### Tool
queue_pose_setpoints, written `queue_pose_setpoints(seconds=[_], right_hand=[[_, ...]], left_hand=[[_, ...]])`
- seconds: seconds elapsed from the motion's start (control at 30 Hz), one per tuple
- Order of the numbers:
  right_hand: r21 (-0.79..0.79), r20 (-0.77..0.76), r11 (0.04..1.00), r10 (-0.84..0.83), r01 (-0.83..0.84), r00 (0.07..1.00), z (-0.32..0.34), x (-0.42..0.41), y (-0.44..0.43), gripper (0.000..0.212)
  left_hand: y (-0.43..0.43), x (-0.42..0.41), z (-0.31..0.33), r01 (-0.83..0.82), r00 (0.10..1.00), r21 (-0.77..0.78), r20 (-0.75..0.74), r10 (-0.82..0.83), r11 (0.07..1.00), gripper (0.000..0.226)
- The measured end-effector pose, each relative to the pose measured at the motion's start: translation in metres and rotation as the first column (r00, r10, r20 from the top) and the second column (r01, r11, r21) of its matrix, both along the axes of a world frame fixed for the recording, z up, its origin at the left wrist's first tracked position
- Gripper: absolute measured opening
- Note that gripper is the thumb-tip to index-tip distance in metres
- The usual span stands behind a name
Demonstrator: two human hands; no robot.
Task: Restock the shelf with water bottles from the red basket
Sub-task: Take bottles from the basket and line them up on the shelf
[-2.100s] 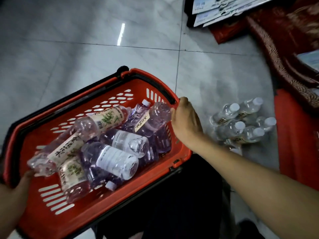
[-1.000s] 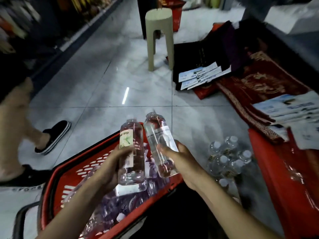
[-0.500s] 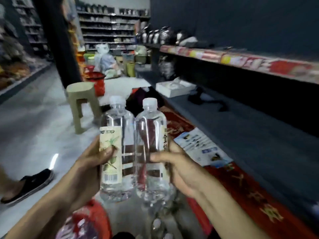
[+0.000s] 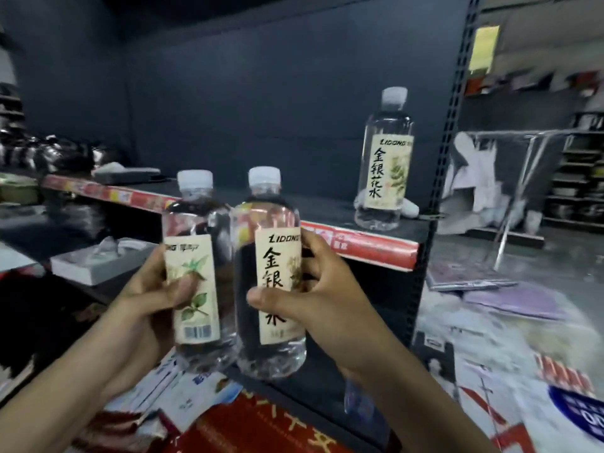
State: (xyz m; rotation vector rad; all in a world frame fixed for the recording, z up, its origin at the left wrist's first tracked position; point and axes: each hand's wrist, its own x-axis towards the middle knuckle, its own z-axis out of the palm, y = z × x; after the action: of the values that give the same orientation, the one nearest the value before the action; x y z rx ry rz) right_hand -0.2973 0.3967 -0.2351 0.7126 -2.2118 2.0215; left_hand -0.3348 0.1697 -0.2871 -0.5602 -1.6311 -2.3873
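My left hand grips a clear water bottle with a white cap and a leaf-printed label. My right hand grips a second water bottle with a cream label in black characters. Both bottles are upright, side by side and touching, held in front of the dark shelf with its red price strip. One more labelled bottle stands upright on that shelf near its right end. The red basket is out of view.
Metal kettles and a flat grey item sit at the shelf's left end. A white box lies on the lower shelf. Leaflets and red cloth cover the floor below. A metal rack stands to the right.
Both hands took a bottle each out of the red basket and raised them. The view swung up from the basket and floor to the shelf, where one bottle now shows.
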Motion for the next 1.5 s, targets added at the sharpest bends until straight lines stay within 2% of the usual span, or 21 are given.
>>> queue_pose_setpoints(seconds=[0.07,0.13,0.17,0.27,0.33,0.4,0.47,0.6,0.7,0.8,0.9,1.07,1.13,1.23,1.3,1.33,1.43,1.47,1.5], right_hand=[[-0.021,-0.061,0.996,-0.088,0.087,0.994,0.015,-0.010,0.011,0.061],[-0.026,-0.131,0.984,-0.179,0.177,0.975,0.031,-0.024,0.017,0.064],[-0.031,-0.163,0.974,-0.224,0.222,0.961,0.039,-0.032,0.019,0.068],[-0.028,-0.269,0.919,-0.386,0.394,0.882,0.061,-0.069,0.017,0.074],[0.010,-0.380,0.835,-0.506,0.550,0.774,0.071,-0.094,0.012,0.075],[0.067,-0.473,0.740,-0.567,0.669,0.674,0.079,-0.112,0.008,0.086],[0.111,-0.499,0.676,-0.596,0.728,0.629,0.083,-0.124,0.009,0.095],[0.156,-0.535,0.605,-0.613,0.781,0.582,0.079,-0.139,0.007,0.101],[0.173,-0.530,0.592,-0.618,0.787,0.581,0.073,-0.148,0.002,0.099],[0.195,-0.514,0.602,-0.610,0.774,0.604,0.070,-0.153,0.001,0.099],[0.218,-0.471,0.630,-0.601,0.745,0.646,0.071,-0.155,-0.001,0.100],[0.274,-0.433,0.627,-0.597,0.729,0.676,0.072,-0.148,0.000,0.110],[0.310,-0.438,0.659,-0.541,0.685,0.718,0.071,-0.135,0.001,0.110],[0.382,-0.501,0.716,-0.370,0.584,0.783,0.070,-0.103,0.007,0.092],[0.367,-0.588,0.733,-0.295,0.573,0.753,0.071,-0.077,0.022,0.071],[0.312,-0.618,0.739,-0.319,0.597,0.718,0.073,-0.064,0.033,0.066],[0.154,-0.630,0.660,-0.508,0.735,0.588,0.080,-0.053,0.070,0.080],[0.174,-0.588,0.641,-0.542,0.748,0.601,0.083,-0.057,0.082,0.089],[0.223,-0.515,0.647,-0.557,0.729,0.652,0.084,-0.063,0.091,0.097]], left_hand=[[0.027,0.000,0.034,0.067,0.995,-0.040,-0.073,-0.070,0.997,0.054],[0.038,-0.019,0.059,0.120,0.983,-0.078,-0.131,-0.130,0.990,0.089],[0.040,-0.033,0.069,0.132,0.979,-0.084,-0.148,-0.143,0.988,0.099],[0.051,-0.068,0.105,0.153,0.963,-0.106,-0.208,-0.172,0.983,0.088],[0.058,-0.092,0.127,0.134,0.957,-0.117,-0.243,-0.159,0.984,0.084],[0.066,-0.113,0.141,0.125,0.958,-0.107,-0.247,-0.148,0.986,0.089],[0.073,-0.133,0.143,0.129,0.964,-0.091,-0.223,-0.146,0.987,0.092],[0.089,-0.166,0.132,0.110,0.978,-0.090,-0.170,-0.125,0.990,0.076],[0.093,-0.190,0.121,0.059,0.987,-0.070,-0.146,-0.069,0.996,0.050],[0.095,-0.198,0.118,0.067,0.987,-0.101,-0.139,-0.080,0.993,0.059],[0.099,-0.199,0.118,0.069,0.990,-0.125,-0.117,-0.083,0.990,0.047],[0.101,-0.193,0.119,0.048,0.992,-0.196,-0.105,-0.070,0.979,0.042],[0.099,-0.189,0.117,0.017,0.993,-0.274,-0.112,-0.049,0.961,0.049],[0.098,-0.181,0.112,-0.096,0.986,-0.385,-0.162,0.035,0.918,0.056],[0.097,-0.178,0.109,-0.163,0.979,-0.462,-0.185,0.085,0.872,0.065],[0.095,-0.177,0.108,-0.181,0.977,-0.501,-0.190,0.097,0.846,0.074],[0.087,-0.176,0.107,-0.216,0.973,-0.606,-0.201,0.115,0.766,0.122],[0.087,-0.175,0.108,-0.212,0.974,-0.625,-0.193,0.114,0.751,0.132],[0.087,-0.174,0.108,-0.203,0.976,-0.633,-0.188,0.106,0.747,0.135]])
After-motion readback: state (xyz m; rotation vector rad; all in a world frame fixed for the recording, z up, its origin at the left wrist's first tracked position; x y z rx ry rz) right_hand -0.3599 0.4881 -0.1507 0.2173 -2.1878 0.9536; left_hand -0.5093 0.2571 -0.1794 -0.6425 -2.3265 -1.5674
